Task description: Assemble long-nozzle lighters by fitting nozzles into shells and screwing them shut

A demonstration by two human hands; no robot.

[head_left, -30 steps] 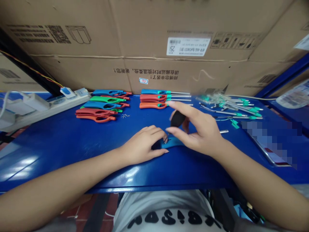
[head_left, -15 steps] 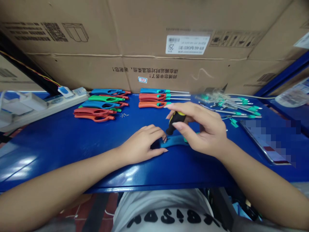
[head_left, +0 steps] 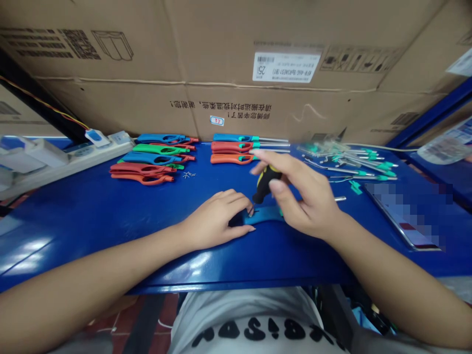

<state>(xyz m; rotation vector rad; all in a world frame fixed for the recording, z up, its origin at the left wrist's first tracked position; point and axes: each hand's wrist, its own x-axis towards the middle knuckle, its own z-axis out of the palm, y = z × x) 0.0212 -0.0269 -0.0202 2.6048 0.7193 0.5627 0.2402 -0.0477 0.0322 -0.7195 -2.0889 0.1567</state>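
Observation:
On the blue tabletop lies a blue long-nosed lighter (head_left: 266, 214) with a bit of green trim; its metal tube (head_left: 339, 199) pokes out beyond my right hand. My left hand (head_left: 221, 216) pinches the handle end of the lighter between thumb and fingers, holding it against the table. My right hand (head_left: 308, 194) grips a black-and-yellow screwdriver (head_left: 264, 186), tilted with its shaft pointing down at the lighter near my left fingertips. Whether the screwdriver tip is seated in a screw is too small to tell. My right hand hides the lighter's middle.
Several coloured handles (head_left: 142, 169) are stacked at back left, beside small screws (head_left: 189, 175). Finished-looking lighters (head_left: 230, 158) lie at the back middle. Metal tubes with green parts (head_left: 363, 172) are heaped at right, near a phone (head_left: 403, 216). A power strip (head_left: 73, 164) and cardboard (head_left: 221, 59) border the table.
My right hand has shifted slightly left and its fingers have turned a little around the screwdriver handle. More of the lighter's metal tube shows. My left hand stays on the lighter.

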